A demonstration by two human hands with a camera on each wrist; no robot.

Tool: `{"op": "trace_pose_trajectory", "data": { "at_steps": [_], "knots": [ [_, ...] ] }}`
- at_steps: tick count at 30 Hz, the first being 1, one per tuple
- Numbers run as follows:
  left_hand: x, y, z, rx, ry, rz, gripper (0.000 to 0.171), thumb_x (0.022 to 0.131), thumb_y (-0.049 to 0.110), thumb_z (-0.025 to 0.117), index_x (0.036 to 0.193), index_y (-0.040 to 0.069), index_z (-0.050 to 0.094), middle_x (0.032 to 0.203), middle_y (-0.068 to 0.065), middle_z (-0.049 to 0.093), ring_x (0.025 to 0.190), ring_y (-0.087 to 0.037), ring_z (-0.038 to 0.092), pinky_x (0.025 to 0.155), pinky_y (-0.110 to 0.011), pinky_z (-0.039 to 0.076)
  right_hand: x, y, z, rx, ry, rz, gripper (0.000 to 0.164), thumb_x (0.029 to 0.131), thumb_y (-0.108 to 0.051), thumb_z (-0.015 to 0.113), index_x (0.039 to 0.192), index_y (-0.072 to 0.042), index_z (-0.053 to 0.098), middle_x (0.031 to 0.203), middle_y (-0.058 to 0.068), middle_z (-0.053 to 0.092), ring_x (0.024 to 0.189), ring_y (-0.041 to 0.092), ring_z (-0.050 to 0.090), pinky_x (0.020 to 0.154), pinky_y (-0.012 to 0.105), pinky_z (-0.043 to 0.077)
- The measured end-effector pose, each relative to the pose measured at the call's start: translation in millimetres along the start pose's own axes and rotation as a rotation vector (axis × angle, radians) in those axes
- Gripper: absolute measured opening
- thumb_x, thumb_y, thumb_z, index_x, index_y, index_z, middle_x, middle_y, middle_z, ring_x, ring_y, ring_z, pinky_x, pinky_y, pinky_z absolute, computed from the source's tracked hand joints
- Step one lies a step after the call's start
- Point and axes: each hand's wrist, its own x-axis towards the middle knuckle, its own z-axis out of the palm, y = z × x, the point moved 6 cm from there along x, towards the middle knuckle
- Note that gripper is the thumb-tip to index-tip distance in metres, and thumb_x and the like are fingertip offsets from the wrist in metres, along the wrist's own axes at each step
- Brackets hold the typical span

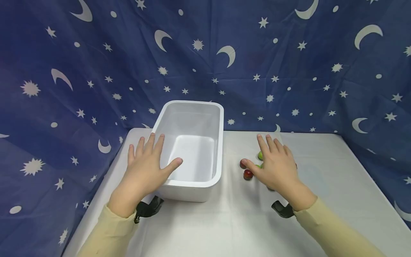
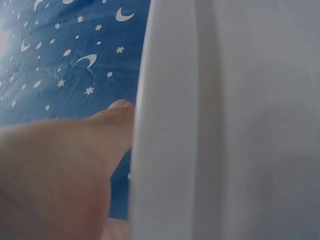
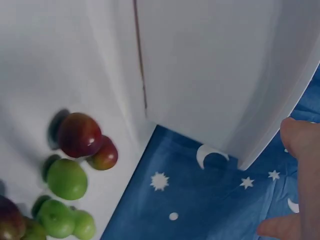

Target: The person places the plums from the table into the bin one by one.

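Note:
A deep white plastic bin (image 1: 196, 185) stands on the left half of the table. My left hand (image 1: 146, 173) is spread flat over its near left edge, palm down, holding nothing. In the left wrist view the bin's wall (image 2: 167, 120) fills most of the picture, close beside the thumb. To the right of the bin, my right hand (image 1: 277, 169) hovers with fingers spread and nothing in its grasp. Under and beside it lie several small round plum-like fruits, including a dark red fruit (image 3: 79, 135) and a green fruit (image 3: 67, 179). The hand partly hides them in the head view.
A white cloth (image 1: 199, 232) covers the table. Behind it and along both sides hangs a blue curtain (image 1: 205, 64) with moons and stars. Each wrist wears a black strap mount, such as the left mount (image 1: 149, 207).

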Motion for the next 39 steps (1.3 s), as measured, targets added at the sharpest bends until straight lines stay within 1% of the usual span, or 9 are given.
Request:
{"op": "trace_pose_trajectory", "data": {
  "at_steps": [6, 11, 14, 17, 23, 27, 31, 35, 39],
  "knots": [
    [-1.8, -11.6, -3.7, -0.067, 0.007, -0.011, 0.102, 0.085, 0.08, 0.034, 0.156, 0.01, 0.011, 0.159, -0.021, 0.006, 0.142, -0.047, 0.002, 0.109, -0.065, 0.0, -4, 12, 3, 0.041, 0.051, -0.021, 0.096, 0.086, -0.072, 0.047, 0.153, -0.006, 0.026, 0.144, 0.028, 0.039, 0.126, 0.05, 0.038, 0.1, 0.065, 0.031],
    [-4.0, -23.6, -1.6, -0.152, -0.041, -0.038, 0.1, 0.085, 0.079, 0.037, 0.157, 0.017, 0.006, 0.16, -0.014, -0.002, 0.141, -0.047, 0.005, 0.101, -0.072, 0.018, -8, 26, 9, 0.093, 0.043, 0.002, 0.096, 0.086, -0.075, 0.043, 0.153, -0.008, 0.027, 0.139, 0.027, 0.045, 0.12, 0.049, 0.045, 0.094, 0.065, 0.037],
    [-6.3, -30.0, 1.0, -0.232, -0.093, -0.039, 0.098, 0.086, 0.076, 0.04, 0.157, 0.02, 0.002, 0.16, -0.011, -0.008, 0.141, -0.048, 0.006, 0.1, -0.072, 0.021, -10, 35, 14, 0.144, 0.024, 0.027, 0.097, 0.084, -0.078, 0.041, 0.152, -0.009, 0.03, 0.137, 0.026, 0.048, 0.12, 0.047, 0.046, 0.09, 0.065, 0.04],
    [-8.0, -36.4, 3.4, -0.31, -0.114, -0.019, 0.096, 0.089, 0.07, 0.045, 0.157, 0.019, 0.0, 0.16, -0.01, -0.011, 0.141, -0.045, 0.007, 0.102, -0.07, 0.02, -13, 43, 19, 0.224, 0.005, 0.055, 0.096, 0.083, -0.077, 0.045, 0.15, -0.008, 0.034, 0.136, 0.024, 0.05, 0.117, 0.044, 0.05, 0.085, 0.063, 0.044],
    [-7.9, -47.6, 3.5, -0.384, -0.016, 0.038, 0.094, 0.091, 0.057, 0.057, 0.157, 0.014, 0.005, 0.159, -0.013, 0.003, 0.139, -0.041, 0.021, 0.103, -0.065, 0.025, -23, 63, 32, 0.433, -0.043, 0.142, 0.09, 0.083, -0.068, 0.058, 0.149, -0.01, 0.036, 0.135, 0.019, 0.052, 0.114, 0.038, 0.054, 0.084, 0.058, 0.046],
    [-12.1, -54.2, -0.9, -0.413, 0.069, 0.046, 0.088, 0.091, 0.047, 0.063, 0.156, 0.011, 0.014, 0.155, -0.016, 0.019, 0.128, -0.042, 0.038, 0.095, -0.062, 0.038, -30, 77, 42, 0.536, -0.069, 0.186, 0.088, 0.083, -0.065, 0.062, 0.147, -0.009, 0.038, 0.134, 0.02, 0.052, 0.114, 0.038, 0.053, 0.088, 0.056, 0.046],
    [-19.1, -60.0, -1.3, -0.447, 0.113, 0.048, 0.079, 0.091, 0.037, 0.066, 0.154, 0.011, 0.024, 0.148, -0.015, 0.031, 0.113, -0.039, 0.05, 0.084, -0.055, 0.047, -38, 88, 51, 0.589, -0.085, 0.216, 0.085, 0.083, -0.061, 0.066, 0.144, -0.007, 0.041, 0.131, 0.019, 0.053, 0.111, 0.037, 0.053, 0.087, 0.054, 0.047],
    [-25.6, -66.8, 5.9, -0.498, 0.126, 0.056, 0.074, 0.092, 0.029, 0.066, 0.153, 0.014, 0.028, 0.14, -0.015, 0.039, 0.106, -0.032, 0.054, 0.082, -0.043, 0.051, -45, 98, 59, 0.618, -0.114, 0.242, 0.08, 0.082, -0.058, 0.068, 0.14, -0.008, 0.045, 0.127, 0.019, 0.054, 0.108, 0.035, 0.054, 0.083, 0.052, 0.049],
    [-30.0, -70.6, 15.5, -0.611, 0.127, 0.095, 0.072, 0.094, 0.02, 0.064, 0.154, 0.013, 0.025, 0.142, -0.019, 0.039, 0.116, -0.035, 0.051, 0.082, -0.021, 0.05, -52, 106, 72, 0.648, -0.18, 0.289, 0.077, 0.08, -0.058, 0.071, 0.136, -0.008, 0.05, 0.125, 0.017, 0.055, 0.106, 0.033, 0.055, 0.076, 0.044, 0.05]
  ]
}}
